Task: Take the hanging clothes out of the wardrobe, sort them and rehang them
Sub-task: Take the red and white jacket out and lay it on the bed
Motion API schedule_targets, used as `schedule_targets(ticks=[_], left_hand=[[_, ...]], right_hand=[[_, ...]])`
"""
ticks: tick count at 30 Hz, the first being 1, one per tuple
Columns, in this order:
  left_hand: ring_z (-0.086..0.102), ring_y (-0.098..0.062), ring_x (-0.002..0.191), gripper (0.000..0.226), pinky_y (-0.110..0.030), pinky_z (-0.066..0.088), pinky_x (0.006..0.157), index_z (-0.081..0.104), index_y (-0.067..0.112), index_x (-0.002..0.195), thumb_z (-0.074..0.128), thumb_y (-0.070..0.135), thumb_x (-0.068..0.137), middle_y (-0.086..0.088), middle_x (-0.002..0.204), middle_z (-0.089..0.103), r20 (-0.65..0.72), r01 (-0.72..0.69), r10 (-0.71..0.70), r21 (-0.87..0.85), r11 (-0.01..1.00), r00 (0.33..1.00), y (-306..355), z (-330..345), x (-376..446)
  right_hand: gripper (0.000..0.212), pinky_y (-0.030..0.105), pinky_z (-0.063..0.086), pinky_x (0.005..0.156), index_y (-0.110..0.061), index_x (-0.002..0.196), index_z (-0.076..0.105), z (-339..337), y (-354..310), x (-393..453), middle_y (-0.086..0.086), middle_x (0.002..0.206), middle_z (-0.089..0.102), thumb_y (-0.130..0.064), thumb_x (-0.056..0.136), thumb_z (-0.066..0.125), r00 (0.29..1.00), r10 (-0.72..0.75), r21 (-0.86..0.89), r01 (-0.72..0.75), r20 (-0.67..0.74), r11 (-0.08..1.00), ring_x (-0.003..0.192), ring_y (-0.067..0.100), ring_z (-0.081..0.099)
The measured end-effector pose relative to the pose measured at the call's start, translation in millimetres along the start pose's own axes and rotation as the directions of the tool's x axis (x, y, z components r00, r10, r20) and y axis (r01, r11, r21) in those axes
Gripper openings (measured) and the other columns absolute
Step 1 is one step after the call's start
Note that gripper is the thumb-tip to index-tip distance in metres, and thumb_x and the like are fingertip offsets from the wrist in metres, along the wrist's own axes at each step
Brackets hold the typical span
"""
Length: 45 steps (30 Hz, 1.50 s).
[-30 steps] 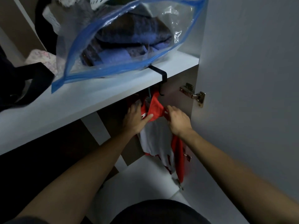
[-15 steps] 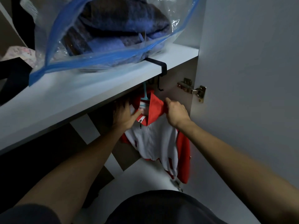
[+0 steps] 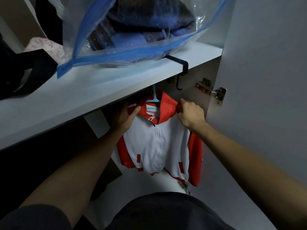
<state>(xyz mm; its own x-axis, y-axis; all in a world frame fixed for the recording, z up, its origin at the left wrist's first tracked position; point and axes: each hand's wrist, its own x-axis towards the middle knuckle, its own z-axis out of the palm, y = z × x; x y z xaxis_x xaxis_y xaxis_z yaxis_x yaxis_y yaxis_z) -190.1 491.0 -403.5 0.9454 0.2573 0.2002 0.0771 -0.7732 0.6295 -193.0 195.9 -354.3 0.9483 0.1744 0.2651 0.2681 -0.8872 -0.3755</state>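
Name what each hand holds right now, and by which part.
Both hold the red and white jacket on its blue hanger: the left hand grips its left shoulder by the collar, the right hand pinches its right shoulder.

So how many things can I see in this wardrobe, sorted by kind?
Jackets on a hanger: 1, the red and white jacket on a light blue hanger, gripped by the left hand and right hand
Storage bags: 1, the clear bag with blue edging
Black hooks: 1, the hook on the shelf
Door hinges: 1, the hinge
Total: 4
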Motion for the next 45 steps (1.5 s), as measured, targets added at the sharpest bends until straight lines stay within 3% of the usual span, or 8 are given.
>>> schedule_targets(ticks=[5,12,20,23,30,37,41,45], left_hand=[[0.036,-0.039,0.147,0.08,-0.057,0.027,0.118,0.046,0.022,0.153,0.051,0.074,0.091,-0.014,0.16,0.041,-0.068,-0.036,0.049,0.187,0.982,0.996,-20.1,-12.0,-15.6],[0.049,-0.044,0.135,0.071,-0.055,0.041,0.106,0.058,0.006,0.139,0.07,0.058,0.092,-0.021,0.144,0.057,-0.244,-0.013,0.058,0.179,0.984,0.968,-15.7,-27.2,-29.9],[0.05,-0.043,0.136,0.085,-0.053,0.04,0.111,0.061,0.008,0.139,0.048,0.077,0.091,-0.021,0.145,0.058,-0.289,0.055,-0.007,0.158,0.986,0.957,-6.2,-42.7,-48.5],[0.05,-0.044,0.135,0.078,-0.055,0.041,0.111,0.058,0.006,0.141,0.054,0.069,0.096,-0.023,0.145,0.057,-0.299,0.092,-0.041,0.159,0.983,0.953,1.0,-47.9,-57.5],[0.059,-0.039,0.119,0.072,-0.05,0.053,0.096,0.059,0.008,0.133,0.053,0.069,0.096,-0.018,0.129,0.063,-0.243,0.088,-0.041,0.183,0.979,0.969,7.8,-59.5,-111.6],[0.071,-0.027,0.096,0.071,-0.05,0.062,0.08,0.066,0.011,0.111,0.057,0.077,0.087,-0.01,0.111,0.073,-0.133,-0.03,0.047,0.128,0.991,0.99,27.7,-76.3,-169.4],[0.071,-0.024,0.095,0.062,-0.051,0.061,0.085,0.067,0.015,0.109,0.063,0.072,0.086,-0.005,0.107,0.074,-0.05,-0.103,0.11,0.127,0.987,0.993,41.9,-69.6,-190.4],[0.069,-0.023,0.101,0.057,-0.048,0.059,0.09,0.066,0.02,0.109,0.063,0.072,0.086,-0.001,0.108,0.072,0.125,-0.181,0.164,0.138,0.974,0.979,51.6,-45.1,-204.4]], right_hand=[[0.01,0.042,0.043,0.071,-0.012,0.101,0.051,-2.5,-0.2,-7.0,0.015,0.105,0.067,-0.01,0.091,0.052,0.998,0.029,0.027,-0.028,-0.061,0.999,0.092,0.045,0.062],[0.012,0.038,0.038,0.07,-0.011,0.102,0.052,-17.0,-12.3,-6.9,0.017,0.103,0.068,-0.013,0.091,0.058,0.993,0.039,0.035,-0.035,-0.111,0.999,0.093,0.046,0.064],[0.024,0.046,0.049,0.077,-0.009,0.112,0.055,-33.9,-23.6,-1.5,0.018,0.109,0.068,-0.009,0.088,0.06,0.995,0.02,0.04,-0.017,-0.093,0.999,0.098,0.047,0.064],[0.026,0.048,0.05,0.077,-0.009,0.112,0.055,-40.9,-27.4,2.5,0.018,0.106,0.067,-0.006,0.087,0.057,0.996,0.005,0.05,0.0,-0.092,0.999,0.098,0.048,0.064],[0.005,0.041,0.039,0.07,-0.013,0.098,0.048,-39.1,-15.8,-36.6,0.018,0.102,0.067,-0.017,0.099,0.051,0.999,-0.009,0.087,0.012,-0.042,0.996,0.092,0.047,0.063],[0.012,0.04,0.039,0.065,-0.013,0.094,0.05,-53.5,8.9,-124.1,0.012,0.091,0.067,-0.02,0.104,0.05,0.997,0.067,0.222,-0.059,-0.029,0.973,0.084,0.043,0.063],[0.007,0.04,0.044,0.067,-0.018,0.095,0.054,-57.6,35.9,-174.1,0.006,0.089,0.069,-0.018,0.102,0.054,0.994,0.105,0.306,-0.109,0.027,0.946,0.085,0.039,0.064],[0.007,0.035,0.042,0.066,-0.02,0.093,0.057,-61.5,61.6,-238.1,-0.003,0.084,0.067,-0.018,0.1,0.057,0.981,0.191,0.354,-0.17,-0.027,0.92,0.08,0.028,0.062]])
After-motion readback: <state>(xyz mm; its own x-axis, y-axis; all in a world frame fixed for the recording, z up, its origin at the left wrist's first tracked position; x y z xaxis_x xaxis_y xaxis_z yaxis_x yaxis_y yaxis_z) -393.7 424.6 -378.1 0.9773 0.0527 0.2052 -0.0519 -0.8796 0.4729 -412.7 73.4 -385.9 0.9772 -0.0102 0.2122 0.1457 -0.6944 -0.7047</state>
